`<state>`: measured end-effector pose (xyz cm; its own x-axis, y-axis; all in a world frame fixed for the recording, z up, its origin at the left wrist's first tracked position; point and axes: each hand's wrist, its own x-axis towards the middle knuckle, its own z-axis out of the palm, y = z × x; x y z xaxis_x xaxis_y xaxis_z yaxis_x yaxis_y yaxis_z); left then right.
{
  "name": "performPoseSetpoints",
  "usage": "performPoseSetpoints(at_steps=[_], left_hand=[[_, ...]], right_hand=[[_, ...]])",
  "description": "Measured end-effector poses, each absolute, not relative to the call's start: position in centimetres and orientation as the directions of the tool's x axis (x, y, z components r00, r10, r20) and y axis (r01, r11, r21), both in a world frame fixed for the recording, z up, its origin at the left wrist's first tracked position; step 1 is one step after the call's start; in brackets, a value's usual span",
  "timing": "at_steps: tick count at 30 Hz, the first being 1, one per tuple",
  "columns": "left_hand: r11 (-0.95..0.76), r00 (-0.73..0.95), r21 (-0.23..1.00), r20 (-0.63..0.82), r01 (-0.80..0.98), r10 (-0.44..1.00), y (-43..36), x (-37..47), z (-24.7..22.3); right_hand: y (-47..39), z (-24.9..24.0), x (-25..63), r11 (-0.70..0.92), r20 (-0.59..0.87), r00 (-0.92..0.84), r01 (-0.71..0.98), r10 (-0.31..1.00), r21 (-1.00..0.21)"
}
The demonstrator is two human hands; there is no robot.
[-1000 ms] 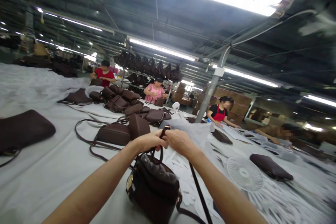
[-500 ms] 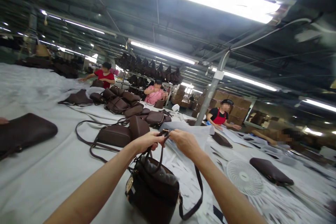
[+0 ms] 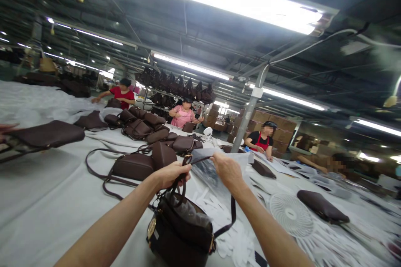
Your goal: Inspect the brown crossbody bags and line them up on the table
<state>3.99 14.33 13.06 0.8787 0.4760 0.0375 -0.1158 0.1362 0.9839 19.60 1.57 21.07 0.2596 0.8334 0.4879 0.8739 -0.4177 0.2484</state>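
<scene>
A dark brown handbag [image 3: 180, 238] stands on the table in front of me, a round gold charm [image 3: 151, 228] at its left side and crinkled clear plastic [image 3: 191, 212] showing in its top opening. Above the bag, my left hand [image 3: 173, 174] is closed on the shoulder strap [image 3: 200, 160] close to its gold buckle [image 3: 187, 158]; the bag's handles rise just below. My right hand [image 3: 226, 169] pinches the strap's end, drawn out to the right. A further length of strap runs from the bag's right side up behind my right forearm.
More brown bags [image 3: 133, 166] lie beyond my left hand, with a pile [image 3: 147, 123] behind. A white fan [image 3: 291, 215] and paper scraps [image 3: 234, 233] are at right. A clear plastic bag [image 3: 213, 171] lies ahead. Another person's hand [image 3: 8, 129] holds a bag [image 3: 50, 133] at left.
My right hand has moved right, away from the left, stretching the strap between them. The bag at far left has shifted right and up with the other person's hand.
</scene>
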Motion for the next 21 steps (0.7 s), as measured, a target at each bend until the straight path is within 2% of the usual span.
performPoseSetpoints(at_steps=[3,5,10,14,16,19,21], left_hand=[[0.141,0.904,0.984,0.036,-0.106,0.426,14.0,4.1,12.8],[0.2,0.9,0.971,0.031,-0.13,0.434,13.6,4.3,12.9],[0.353,0.767,0.886,0.005,-0.301,0.642,12.8,5.4,13.5],[0.432,0.69,0.783,-0.006,-0.447,0.724,12.0,6.8,13.2],[0.434,0.672,0.771,-0.009,-0.467,0.74,11.8,7.3,12.7],[0.452,0.656,0.754,-0.036,-0.477,0.754,12.3,7.4,12.5],[0.46,0.634,0.736,-0.053,-0.498,0.772,13.7,6.9,12.8]], right_hand=[[1.7,21.2,19.8,-0.495,0.526,0.332,0.845,0.783,0.203],[1.9,21.3,19.9,-0.487,0.519,0.334,0.852,0.787,0.191],[2.6,19.4,18.4,-0.302,0.435,0.192,0.932,0.88,0.2],[3.5,16.7,15.6,-0.204,0.331,0.113,0.946,0.937,0.252],[3.8,15.9,14.5,-0.18,0.314,0.093,0.949,0.945,0.258],[3.6,15.5,14.1,-0.105,0.299,0.036,0.97,0.954,0.218],[2.8,15.4,14.9,-0.054,0.32,0.005,0.988,0.948,0.143]])
